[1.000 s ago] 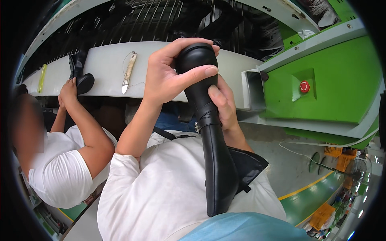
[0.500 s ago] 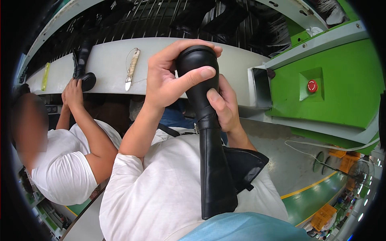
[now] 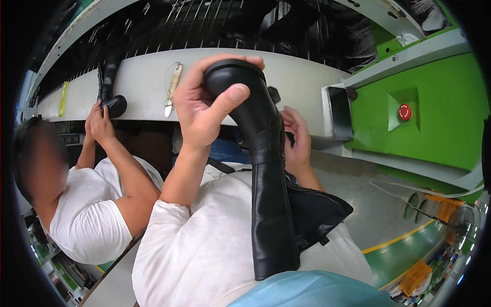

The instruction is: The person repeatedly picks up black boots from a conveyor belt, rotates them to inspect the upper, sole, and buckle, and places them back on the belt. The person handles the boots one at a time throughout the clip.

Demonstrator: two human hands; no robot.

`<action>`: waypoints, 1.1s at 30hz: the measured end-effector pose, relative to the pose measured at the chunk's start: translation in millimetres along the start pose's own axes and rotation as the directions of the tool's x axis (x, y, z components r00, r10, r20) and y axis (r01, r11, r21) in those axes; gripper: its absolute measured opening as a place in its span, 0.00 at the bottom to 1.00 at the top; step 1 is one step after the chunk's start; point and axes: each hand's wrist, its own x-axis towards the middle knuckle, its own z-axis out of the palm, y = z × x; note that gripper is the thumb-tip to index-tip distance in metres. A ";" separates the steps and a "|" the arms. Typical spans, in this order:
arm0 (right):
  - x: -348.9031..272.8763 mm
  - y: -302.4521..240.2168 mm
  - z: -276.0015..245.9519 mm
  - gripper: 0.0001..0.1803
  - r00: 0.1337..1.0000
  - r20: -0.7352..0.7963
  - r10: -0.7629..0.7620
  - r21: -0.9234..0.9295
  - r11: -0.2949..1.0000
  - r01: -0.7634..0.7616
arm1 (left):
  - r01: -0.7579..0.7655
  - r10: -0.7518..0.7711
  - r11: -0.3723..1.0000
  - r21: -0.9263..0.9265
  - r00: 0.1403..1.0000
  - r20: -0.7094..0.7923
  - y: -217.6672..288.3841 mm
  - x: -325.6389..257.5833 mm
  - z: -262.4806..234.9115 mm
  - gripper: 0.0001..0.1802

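Observation:
A tall black leather boot [image 3: 271,215] stands before my chest, toe up, its shaft running down to the blue cloth at my lap. My left hand [image 3: 199,115] wraps round the rounded toe, thumb across the upper and fingers over the sole edge. Just right of the boot's ankle is my right hand [image 3: 298,140], fingers loosely parted and partly hidden behind the boot; whether it touches the leather is unclear. The shaft hangs unfastened, with a black flap [image 3: 322,212] spread to the right.
On the white bench [image 3: 146,89] lie a white-handled knife [image 3: 173,89] and a yellow strip [image 3: 63,100]. At left a co-worker in white handles another black boot [image 3: 116,105]. Metal rollers run behind. To the right stands a green machine [image 3: 434,117] with a red button [image 3: 404,111].
My right hand has let go of the boot's front and shifted to its right side. The toe, in my left hand, has swung slightly left, showing the heel.

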 end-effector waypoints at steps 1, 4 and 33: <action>-5.8 -4.4 4.7 0.39 0.997 -0.019 -0.070 -0.037 0.997 0.070 | -0.010 0.010 1.000 -0.018 1.000 -0.009 -2.8 -0.9 -0.9 0.27; 6.1 -7.5 19.0 0.39 0.951 -0.097 -0.294 -0.123 0.952 0.282 | -0.011 0.009 0.995 -0.096 1.000 -0.019 -15.0 -10.0 -2.3 0.29; 70.3 -47.2 -47.8 0.32 0.721 0.379 -0.580 -0.301 0.660 0.689 | 0.298 -0.333 0.933 0.202 0.926 0.175 -8.3 -42.2 -39.3 0.27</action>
